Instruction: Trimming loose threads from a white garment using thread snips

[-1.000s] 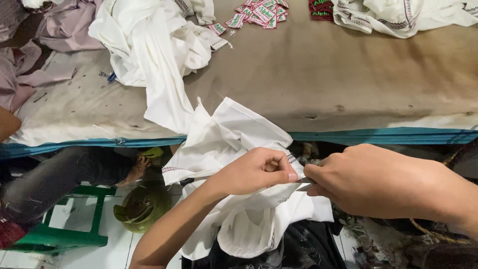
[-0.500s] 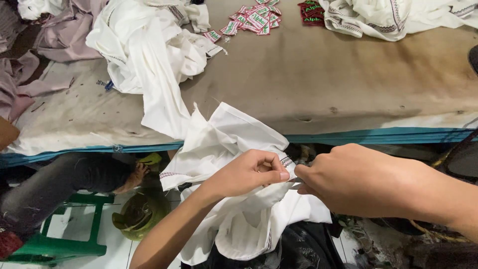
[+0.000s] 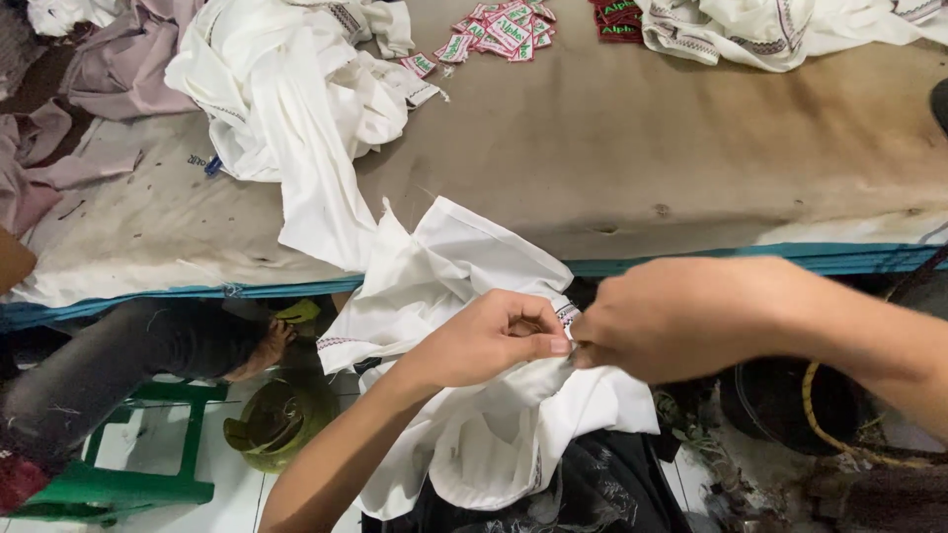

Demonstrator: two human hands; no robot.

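A white garment (image 3: 464, 286) with a dark embroidered trim hangs over the near edge of a stained padded table (image 3: 632, 158) and down onto my lap. My left hand (image 3: 489, 341) pinches its trimmed edge between thumb and fingers. My right hand (image 3: 681, 316) grips the same edge just to the right, fingertips meeting the left hand's. What lies between the fingertips is too small to make out.
A pile of white garments (image 3: 286, 89) lies at the table's back left, another (image 3: 780, 30) at the back right. Red and green woven labels (image 3: 504, 30) are scattered at the back. Another person's leg (image 3: 118, 365) rests by a green stool (image 3: 148, 474) under the table.
Both hands have stayed pinched together on the garment's edge. The view has drifted slightly, and the right hand is a little blurred from small movement.
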